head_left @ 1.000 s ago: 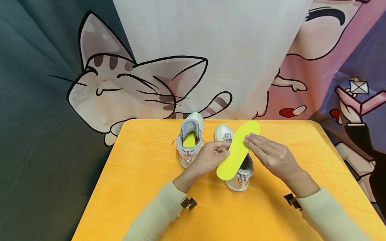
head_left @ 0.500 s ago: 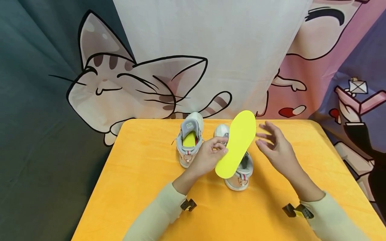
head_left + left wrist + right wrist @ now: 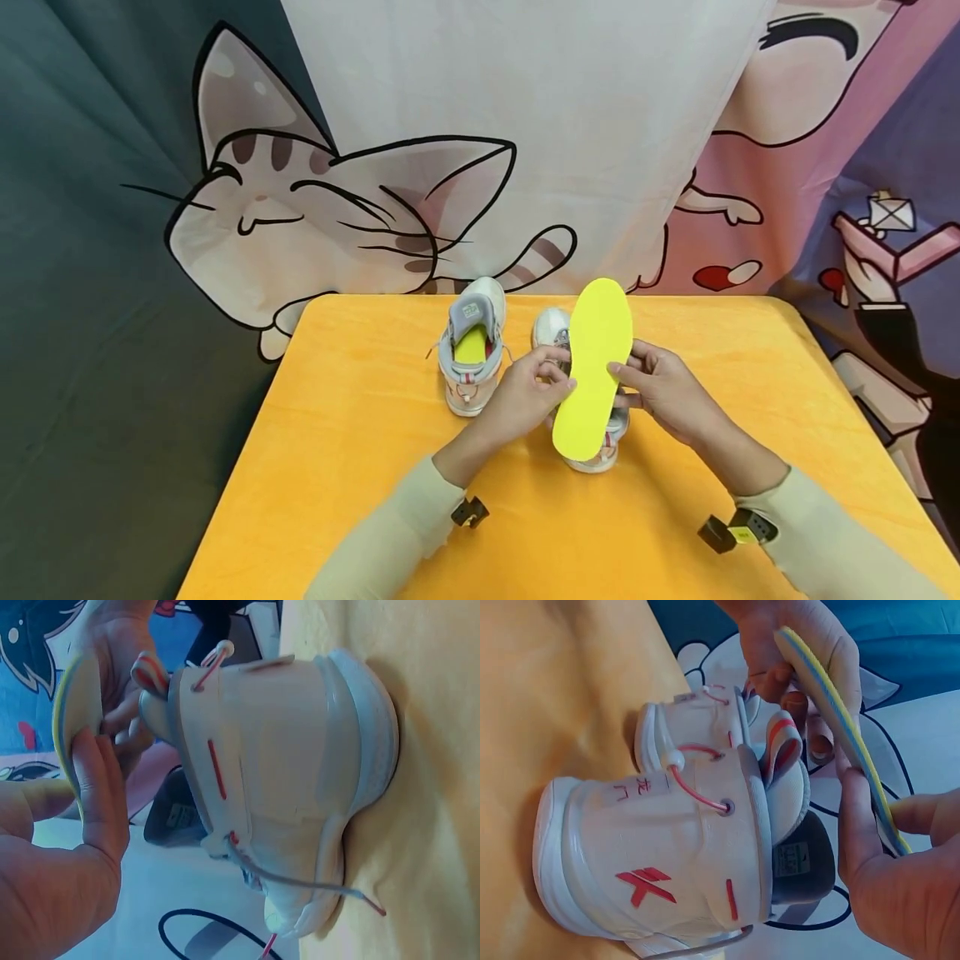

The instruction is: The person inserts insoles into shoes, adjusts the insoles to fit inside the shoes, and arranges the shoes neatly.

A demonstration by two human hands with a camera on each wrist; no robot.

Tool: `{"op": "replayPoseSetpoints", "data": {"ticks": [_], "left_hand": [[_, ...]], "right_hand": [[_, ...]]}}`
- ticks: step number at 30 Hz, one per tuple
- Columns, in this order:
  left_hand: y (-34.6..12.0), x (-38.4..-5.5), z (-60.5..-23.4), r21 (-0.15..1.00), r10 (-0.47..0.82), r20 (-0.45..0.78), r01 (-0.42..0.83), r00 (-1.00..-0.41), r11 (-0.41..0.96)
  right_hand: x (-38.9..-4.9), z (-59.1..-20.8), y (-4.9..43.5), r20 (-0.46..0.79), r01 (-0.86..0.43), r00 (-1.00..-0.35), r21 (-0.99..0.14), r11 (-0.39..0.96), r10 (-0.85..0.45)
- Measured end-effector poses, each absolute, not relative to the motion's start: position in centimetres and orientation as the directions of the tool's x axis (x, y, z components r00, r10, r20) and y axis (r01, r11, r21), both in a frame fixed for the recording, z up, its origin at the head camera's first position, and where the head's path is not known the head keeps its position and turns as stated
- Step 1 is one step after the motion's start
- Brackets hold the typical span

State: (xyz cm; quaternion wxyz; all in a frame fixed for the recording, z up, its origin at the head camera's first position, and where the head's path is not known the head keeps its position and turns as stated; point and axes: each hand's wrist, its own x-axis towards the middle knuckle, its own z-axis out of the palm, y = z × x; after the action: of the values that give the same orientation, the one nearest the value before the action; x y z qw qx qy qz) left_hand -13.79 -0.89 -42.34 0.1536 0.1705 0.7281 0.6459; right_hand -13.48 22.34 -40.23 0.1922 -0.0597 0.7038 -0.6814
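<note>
A bright yellow insole (image 3: pixel 596 367) is held up over the right-hand white sneaker (image 3: pixel 551 323), toe end pointing away and hiding much of the shoe. My left hand (image 3: pixel 522 387) pinches its left edge near the middle, thumb on top and fingers beneath. On the opposite edge my right hand (image 3: pixel 671 393) pinches it, thumb on the yellow face. The right wrist view shows the insole edge-on above the collar, with a blue layer under the yellow. The left-hand sneaker (image 3: pixel 467 393) stands beside, a yellow insole (image 3: pixel 471 346) visible inside it.
Both shoes stand upright on a yellow-covered table (image 3: pixel 360 467), toes toward its far edge. Behind hangs a cartoon-printed curtain (image 3: pixel 600 108). A loose lace (image 3: pixel 307 881) sticks out from the side of the right-hand sneaker.
The right hand, flat on the insole at first, lifted off to the right, then took hold of the insole's right edge. The insole now points more directly away; the left hand kept its pinch.
</note>
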Motion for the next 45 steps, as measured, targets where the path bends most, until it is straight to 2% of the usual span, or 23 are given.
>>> {"op": "replayPoseSetpoints", "data": {"ticks": [4, 11, 19, 24, 30, 35, 40, 45], "left_hand": [[-1.5, -15.0, -41.9, 0.998, 0.45, -0.047, -0.023, -0.892, 0.058], [-2.5, -17.4, -41.3, 0.997, 0.381, -0.05, -0.066, -0.923, -0.029], [-2.3, -17.4, -42.1, 0.994, 0.36, -0.066, -0.091, -0.93, -0.053], [-1.7, -16.6, -42.7, 0.991, 0.318, -0.087, -0.114, -0.944, -0.067], [-0.5, -15.5, -42.1, 0.983, 0.279, -0.074, -0.116, -0.958, -0.139], [0.3, -14.7, -41.6, 0.976, 0.262, -0.051, -0.103, -0.964, -0.19], [0.8, -14.3, -41.4, 0.97, 0.237, -0.025, -0.081, -0.971, -0.23], [1.0, -14.0, -41.2, 0.969, 0.25, -0.008, -0.07, -0.968, -0.237]], "right_hand": [[-13.5, -39.8, 22.6, -0.205, 0.158, -0.888, -0.977, 0.147, -0.412], [-13.8, -39.0, 23.0, -0.283, 0.139, -0.819, -0.942, 0.307, -0.499], [-14.2, -38.8, 24.1, -0.313, 0.096, -0.76, -0.921, 0.377, -0.57], [-13.7, -38.5, 24.0, -0.297, -0.01, -0.79, -0.869, 0.495, -0.536], [-12.8, -37.5, 22.7, -0.223, -0.213, -0.859, -0.663, 0.718, -0.461], [-12.7, -37.2, 22.0, -0.167, -0.297, -0.872, -0.567, 0.768, -0.46], [-12.6, -37.5, 22.0, -0.15, -0.309, -0.893, -0.48, 0.821, -0.424], [-12.7, -37.4, 22.4, -0.106, -0.334, -0.902, -0.446, 0.83, -0.419]]}}
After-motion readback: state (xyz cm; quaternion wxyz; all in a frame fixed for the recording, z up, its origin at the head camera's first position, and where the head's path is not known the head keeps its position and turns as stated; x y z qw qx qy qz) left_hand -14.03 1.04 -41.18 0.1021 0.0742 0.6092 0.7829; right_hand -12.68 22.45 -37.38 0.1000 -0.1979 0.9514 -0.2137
